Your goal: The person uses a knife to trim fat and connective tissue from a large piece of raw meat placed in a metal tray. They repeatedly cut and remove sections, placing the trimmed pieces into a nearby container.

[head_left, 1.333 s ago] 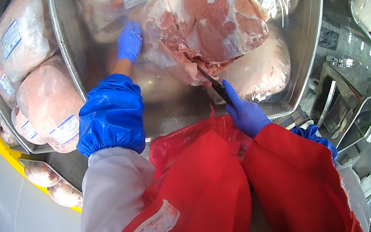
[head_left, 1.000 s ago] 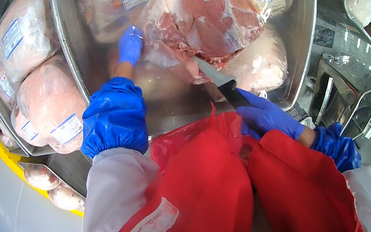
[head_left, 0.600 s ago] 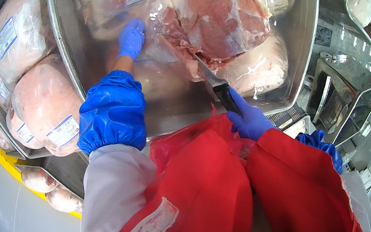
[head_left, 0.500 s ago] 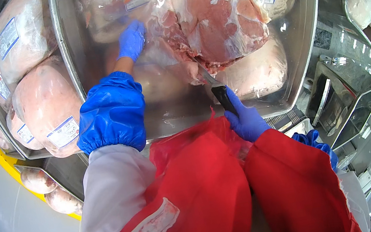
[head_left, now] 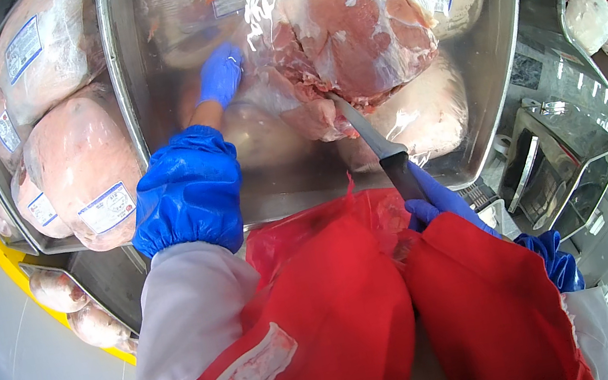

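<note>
A large cut of raw meat (head_left: 364, 25), red with white fat, rests on wrapped pieces in a deep metal tub (head_left: 274, 205). My right hand (head_left: 440, 202), in a blue glove, is closed round the dark handle of a knife (head_left: 369, 134). The blade's tip meets the lower edge of the meat, beside a loose reddish flap (head_left: 316, 119). My left hand (head_left: 221, 76), also blue-gloved, is closed at the pale left edge of the meat; whether it grips film or flesh is hidden. A plastic-wrapped pale piece (head_left: 413, 118) lies under the cut.
Left of the tub, another metal tub holds several labelled, wrapped pieces (head_left: 81, 164). More meat (head_left: 589, 17) sits in a container at the far right. A metal bin (head_left: 559, 161) stands at lower right. My red apron (head_left: 316, 302) reaches the tub's near rim.
My right hand has drawn the knife back toward me and to the right, so more blade shows. My left hand stays nearly in place. The whole view has shifted slightly.
</note>
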Motion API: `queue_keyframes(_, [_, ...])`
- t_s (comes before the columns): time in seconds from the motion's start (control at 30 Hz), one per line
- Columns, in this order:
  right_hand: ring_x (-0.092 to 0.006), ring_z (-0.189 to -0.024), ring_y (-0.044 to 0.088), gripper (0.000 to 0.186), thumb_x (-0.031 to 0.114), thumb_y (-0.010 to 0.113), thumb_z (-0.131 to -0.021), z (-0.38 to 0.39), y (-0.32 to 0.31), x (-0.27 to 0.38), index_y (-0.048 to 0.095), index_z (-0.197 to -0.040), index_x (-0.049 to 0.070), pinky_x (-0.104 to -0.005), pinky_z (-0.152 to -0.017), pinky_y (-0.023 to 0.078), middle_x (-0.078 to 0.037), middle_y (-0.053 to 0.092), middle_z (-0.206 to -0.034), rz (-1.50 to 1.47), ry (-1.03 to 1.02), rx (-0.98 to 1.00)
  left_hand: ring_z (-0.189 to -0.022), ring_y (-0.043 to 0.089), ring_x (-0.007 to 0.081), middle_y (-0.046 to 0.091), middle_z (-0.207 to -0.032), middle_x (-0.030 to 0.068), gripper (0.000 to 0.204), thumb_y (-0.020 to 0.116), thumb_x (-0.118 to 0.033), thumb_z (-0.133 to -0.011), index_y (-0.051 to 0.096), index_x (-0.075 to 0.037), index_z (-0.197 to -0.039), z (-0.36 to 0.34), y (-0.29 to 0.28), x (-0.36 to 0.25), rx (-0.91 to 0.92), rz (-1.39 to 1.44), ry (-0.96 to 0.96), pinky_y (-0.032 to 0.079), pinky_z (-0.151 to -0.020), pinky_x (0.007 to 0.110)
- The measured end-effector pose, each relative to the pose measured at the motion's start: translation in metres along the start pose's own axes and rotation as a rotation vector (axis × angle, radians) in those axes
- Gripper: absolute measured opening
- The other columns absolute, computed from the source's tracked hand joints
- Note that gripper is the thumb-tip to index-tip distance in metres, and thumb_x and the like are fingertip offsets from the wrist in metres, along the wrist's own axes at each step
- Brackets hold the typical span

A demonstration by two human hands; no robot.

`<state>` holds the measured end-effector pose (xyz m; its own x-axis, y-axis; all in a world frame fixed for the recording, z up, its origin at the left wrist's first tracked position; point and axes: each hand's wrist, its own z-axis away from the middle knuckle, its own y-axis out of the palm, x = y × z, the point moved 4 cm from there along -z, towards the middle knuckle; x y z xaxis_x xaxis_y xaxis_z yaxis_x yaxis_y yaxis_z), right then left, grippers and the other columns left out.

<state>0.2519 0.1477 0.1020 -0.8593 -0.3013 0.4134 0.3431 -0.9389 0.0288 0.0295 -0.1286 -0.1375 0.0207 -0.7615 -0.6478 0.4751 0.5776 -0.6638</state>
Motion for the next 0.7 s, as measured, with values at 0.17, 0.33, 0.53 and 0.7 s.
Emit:
queue_keyframes(0.17, [-0.0401,-0.073,0.059,0.068,0.014,0.05,-0.084,0.001,-0.011,0.026,0.014,-0.141,0.017,-0.0421,-0.066,0.046,-0.03,0.057,-0.076,0.404,-0.012,-0.023,-0.082,0.052,0.0405,0.056,-0.086,0.0221,0.028,0.041,-0.027,-0.09,0.051,-0.001,-0.083,0.01,-0.001,0.001,0.037,-0.432,0.157,0.041,-0.07,0.045])
queue_keyframes(0.33, [-0.0398,-0.061,0.057,0.069,0.009,0.048,-0.084,-0.004,-0.045,0.043,0.01,-0.141,0.016,-0.0466,-0.057,0.044,-0.025,0.055,-0.065,0.762,-0.149,-0.008,-0.082,0.052,0.0406,0.055,-0.085,0.0225,0.029,0.039,-0.029,-0.09,0.051,-0.004,-0.083,0.01,-0.006,-0.013,-0.048,-0.114,0.032,0.04,-0.071,0.046])
queue_keyframes(0.53, [-0.0408,-0.064,0.057,0.062,0.009,0.048,-0.085,-0.022,-0.052,0.066,0.018,-0.139,0.011,-0.0448,-0.059,0.045,-0.027,0.057,-0.076,0.755,-0.272,0.042,-0.081,0.052,0.0399,0.055,-0.085,0.0216,0.03,0.04,-0.03,-0.09,0.053,-0.004,-0.084,0.009,-0.001,-0.003,-0.068,-0.058,-0.061,0.041,-0.071,0.044])
queue_keyframes(0.7, [-0.044,-0.066,0.056,0.055,0.012,0.048,-0.085,-0.038,-0.05,0.078,0.027,-0.136,0.01,-0.0455,-0.063,0.046,-0.029,0.057,-0.085,0.334,0.027,0.193,-0.08,0.052,0.038,0.055,-0.085,0.0204,0.029,0.041,-0.029,-0.09,0.054,-0.004,-0.084,0.008,-0.004,0.001,-0.061,-0.042,-0.021,0.041,-0.07,0.041])
